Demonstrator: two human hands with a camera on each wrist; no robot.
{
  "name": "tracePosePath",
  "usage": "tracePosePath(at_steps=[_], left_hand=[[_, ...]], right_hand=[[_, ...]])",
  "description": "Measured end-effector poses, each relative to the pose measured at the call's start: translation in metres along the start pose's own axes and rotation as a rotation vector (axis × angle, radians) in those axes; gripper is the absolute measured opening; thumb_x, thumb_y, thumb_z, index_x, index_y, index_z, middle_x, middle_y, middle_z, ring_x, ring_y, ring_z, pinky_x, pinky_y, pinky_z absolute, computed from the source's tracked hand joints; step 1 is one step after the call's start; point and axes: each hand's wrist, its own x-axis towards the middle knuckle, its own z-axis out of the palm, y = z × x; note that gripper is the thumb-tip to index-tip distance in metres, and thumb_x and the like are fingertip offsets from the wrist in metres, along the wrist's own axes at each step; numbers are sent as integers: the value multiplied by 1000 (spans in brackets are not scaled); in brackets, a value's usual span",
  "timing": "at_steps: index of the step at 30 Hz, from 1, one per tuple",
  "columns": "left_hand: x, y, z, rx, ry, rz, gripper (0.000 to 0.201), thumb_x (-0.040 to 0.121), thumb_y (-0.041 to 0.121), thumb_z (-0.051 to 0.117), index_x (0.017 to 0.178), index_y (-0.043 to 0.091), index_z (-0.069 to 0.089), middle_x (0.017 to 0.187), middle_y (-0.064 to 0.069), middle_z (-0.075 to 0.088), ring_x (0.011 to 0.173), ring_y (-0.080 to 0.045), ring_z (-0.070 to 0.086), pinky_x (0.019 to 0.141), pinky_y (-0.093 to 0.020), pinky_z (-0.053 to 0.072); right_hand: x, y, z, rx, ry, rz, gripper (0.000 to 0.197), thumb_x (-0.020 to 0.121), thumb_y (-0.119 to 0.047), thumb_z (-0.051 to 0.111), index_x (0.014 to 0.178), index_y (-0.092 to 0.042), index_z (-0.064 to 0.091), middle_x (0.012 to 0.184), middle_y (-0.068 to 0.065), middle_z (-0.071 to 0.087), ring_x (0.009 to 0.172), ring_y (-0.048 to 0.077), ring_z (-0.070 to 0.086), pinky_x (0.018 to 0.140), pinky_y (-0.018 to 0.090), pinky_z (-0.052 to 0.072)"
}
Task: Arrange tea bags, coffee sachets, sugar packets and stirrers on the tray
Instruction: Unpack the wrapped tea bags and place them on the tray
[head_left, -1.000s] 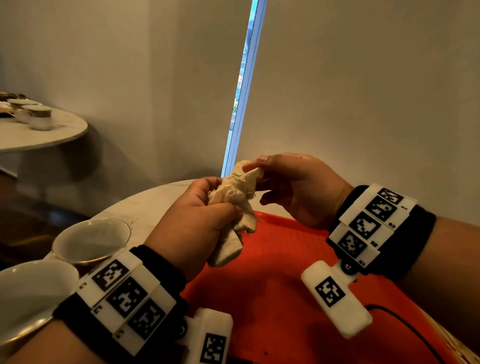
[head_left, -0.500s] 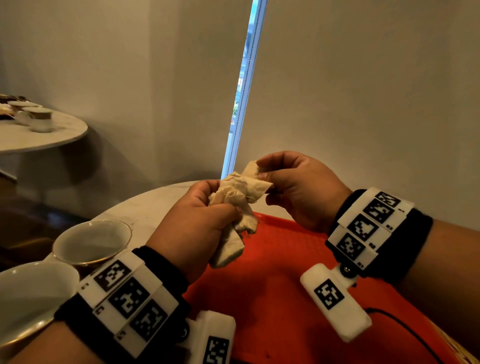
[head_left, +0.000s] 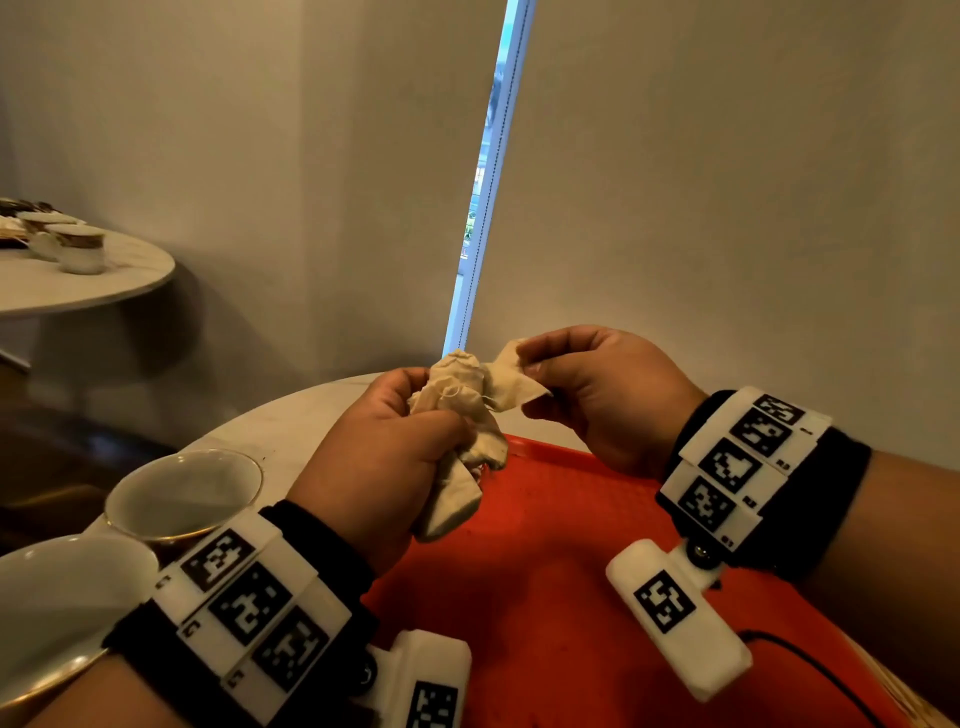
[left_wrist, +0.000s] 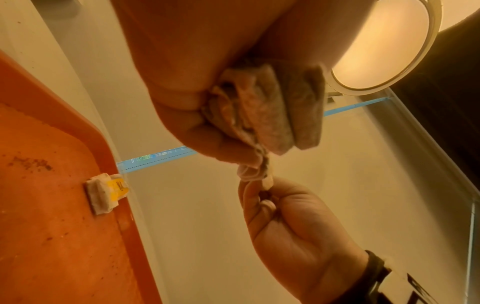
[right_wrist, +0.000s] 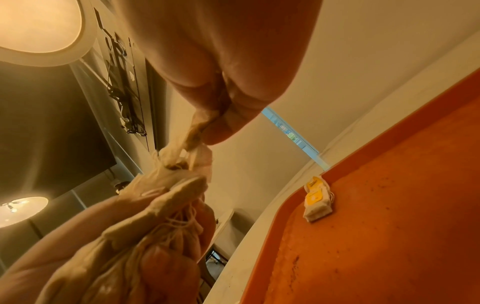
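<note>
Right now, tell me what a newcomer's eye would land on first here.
First, the two hands raised over the orange tray: the left hand grips a crumpled bunch of tea bags, while the right hand pinches one tea bag at the top of the bunch. Next, a small stack of yellow-tagged tea bags lies on the tray near its rim. Two white cups stand on the table left of the tray.

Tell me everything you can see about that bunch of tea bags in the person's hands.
The tea bags are a crumpled bunch of pale beige paper pouches with thin white strings tangled among them. The left hand grips the bunch in its fist, and their lower ends hang out below it. The right hand pinches one bag at the top and draws it sideways. The bunch is held in the air above the far edge of the orange tray.
</note>
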Motion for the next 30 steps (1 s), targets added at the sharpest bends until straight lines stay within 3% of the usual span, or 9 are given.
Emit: tracePosePath(at_steps=[5, 12, 15, 20, 24, 28, 30], left_hand=[[2, -1, 1, -56, 57, -2, 34, 88, -14, 52, 108, 11, 61, 83, -17, 69, 50, -19, 62, 45, -27, 50], [8, -5, -1, -81, 123, -6, 33, 88, -9, 61, 112, 14, 58, 92, -16, 72, 61, -20, 68, 57, -32, 54], [7, -6, 0, -97, 110, -11, 32, 88, -5, 65, 115, 12, 59, 92, -15, 73, 63, -20, 68, 59, -32, 54], [4, -4, 2, -107, 69, -11, 40, 82, -1, 72, 118, 10, 58, 97, -16, 75, 73, -24, 72, 64, -34, 57], [3, -3, 0, -80, 59, -10, 53, 74, -3, 76, 122, 10, 57, 100, -15, 76, 81, -29, 74, 69, -38, 57], [2, -1, 0, -114, 52, 0, 47, 78, -9, 71, 118, 9, 56, 94, -16, 75, 67, -26, 71, 58, -33, 55], [1, 0, 1, -115, 59, 1, 43, 80, -11, 69, 116, 10, 57, 95, -17, 74, 66, -24, 70, 58, -33, 55]], right_hand=[[3, -3, -7, 68, 80, -20, 21, 88, 16, 55, 85, -1, 67, 79, 12, 72, 68, 24, 68, 63, 31, 59], [-5, 3, 1, -42, -31, 29, 22, 86, 18, 56, 84, 0, 69, 79, 13, 73, 64, 22, 70, 57, 29, 58], [-6, 8, 8, -81, -54, 30, 25, 84, 17, 60, 81, -4, 72, 86, 17, 74, 74, 26, 72, 64, 33, 58], [-9, 10, 15, -31, -92, 50, 20, 84, 17, 60, 86, 0, 70, 92, 25, 72, 81, 35, 73, 74, 40, 59], [-14, 8, 18, 59, -128, 75, 15, 88, 15, 58, 90, 4, 68, 85, 22, 73, 73, 29, 73, 65, 36, 62], [-17, 5, 16, 102, -116, 80, 15, 90, 9, 57, 87, 0, 69, 77, 16, 72, 63, 23, 70, 55, 29, 57], [-18, 4, 15, 61, -103, 69, 15, 91, 6, 59, 88, -3, 70, 79, 15, 72, 63, 22, 69, 53, 27, 54]])
